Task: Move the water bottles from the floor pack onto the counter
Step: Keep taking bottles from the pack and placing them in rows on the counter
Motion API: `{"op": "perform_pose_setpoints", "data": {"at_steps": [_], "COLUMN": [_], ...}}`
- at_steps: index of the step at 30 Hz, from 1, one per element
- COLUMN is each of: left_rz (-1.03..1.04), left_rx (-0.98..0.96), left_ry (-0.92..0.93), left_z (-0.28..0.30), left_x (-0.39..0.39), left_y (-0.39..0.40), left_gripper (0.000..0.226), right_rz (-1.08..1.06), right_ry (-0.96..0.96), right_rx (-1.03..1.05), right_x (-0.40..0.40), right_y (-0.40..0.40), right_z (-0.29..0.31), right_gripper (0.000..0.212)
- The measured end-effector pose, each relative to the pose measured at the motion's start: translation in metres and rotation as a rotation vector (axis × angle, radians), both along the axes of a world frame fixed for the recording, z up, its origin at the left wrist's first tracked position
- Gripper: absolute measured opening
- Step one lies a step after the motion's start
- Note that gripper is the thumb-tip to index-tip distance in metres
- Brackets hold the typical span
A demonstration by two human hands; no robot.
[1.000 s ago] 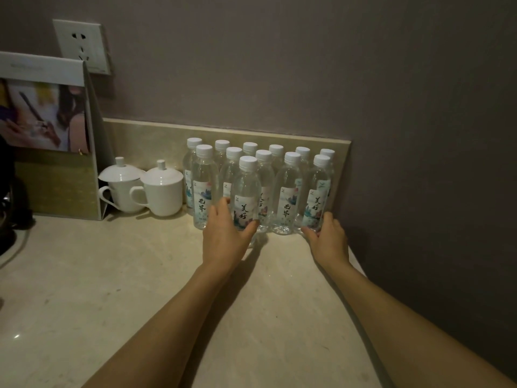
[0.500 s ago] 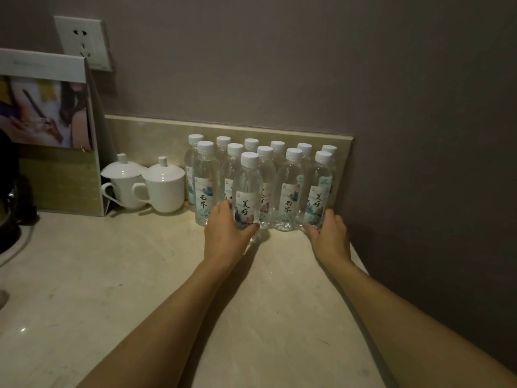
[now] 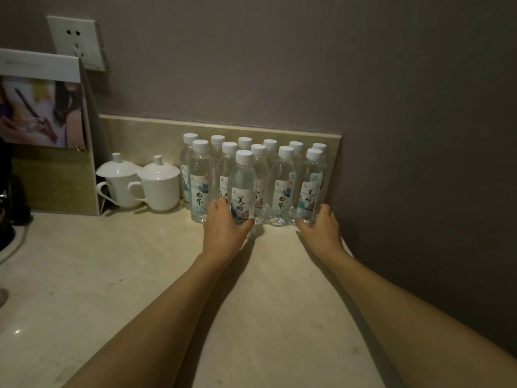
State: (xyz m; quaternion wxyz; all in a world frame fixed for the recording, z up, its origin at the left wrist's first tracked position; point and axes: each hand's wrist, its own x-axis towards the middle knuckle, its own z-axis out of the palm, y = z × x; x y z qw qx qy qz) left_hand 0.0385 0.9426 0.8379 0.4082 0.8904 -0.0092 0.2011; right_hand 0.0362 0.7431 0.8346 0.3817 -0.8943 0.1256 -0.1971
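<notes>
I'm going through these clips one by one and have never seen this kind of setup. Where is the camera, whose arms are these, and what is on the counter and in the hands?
There is no machine here. The single picture comes from a wide-angle camera worn on a person's head, looking forward and down, so the two bare arms are that person's own. The counter is pale stone, set against a grey wall. On it stand twelve small water bottles with white caps, grouped near the right corner. The left hand grips the front bottle, which stands out ahead of the rows. The right hand holds the base of the rightmost bottle. To the left are two white lidded cups, a standing printed card, and a wall socket above.
</notes>
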Motion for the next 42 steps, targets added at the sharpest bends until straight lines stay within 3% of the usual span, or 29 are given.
{"op": "perform_pose_setpoints", "data": {"at_steps": [4, 8, 11, 13, 18, 33, 39, 42], "left_rz": [-0.014, -0.008, 0.097, 0.052, -0.106, -0.223, -0.294, -0.344], "left_rx": [0.067, 0.200, 0.358, 0.387, 0.348, 0.237, 0.096, 0.062], "left_ry": [0.133, 0.206, 0.246, 0.269, 0.208, 0.014, -0.049, -0.048], "left_z": [0.003, 0.009, 0.007, 0.011, 0.032, 0.069, 0.057, 0.047], "left_x": [0.009, -0.007, -0.019, -0.030, -0.052, -0.148, -0.196, -0.215], "left_y": [0.005, 0.019, 0.027, 0.025, -0.013, -0.213, -0.310, -0.345], "left_gripper": [0.083, 0.044, 0.053, 0.056, 0.045, 0.036, 0.060, 0.061], "right_rz": [0.014, 0.029, 0.031, 0.036, 0.040, 0.114, 0.116, 0.107], "right_ry": [0.038, 0.047, 0.056, 0.047, -0.022, -0.232, -0.291, -0.310], "right_rx": [-0.094, -0.130, -0.161, -0.158, -0.097, 0.038, 0.100, 0.184], "right_x": [-0.011, -0.024, -0.035, -0.041, -0.062, -0.185, -0.232, -0.248], "right_y": [0.005, 0.007, 0.006, 0.004, -0.014, -0.180, -0.263, -0.295], "right_z": [0.013, 0.028, 0.031, 0.030, 0.038, 0.069, 0.060, 0.050], "right_gripper": [0.052, 0.050, 0.047, 0.047, 0.047, 0.016, 0.003, 0.010]}}
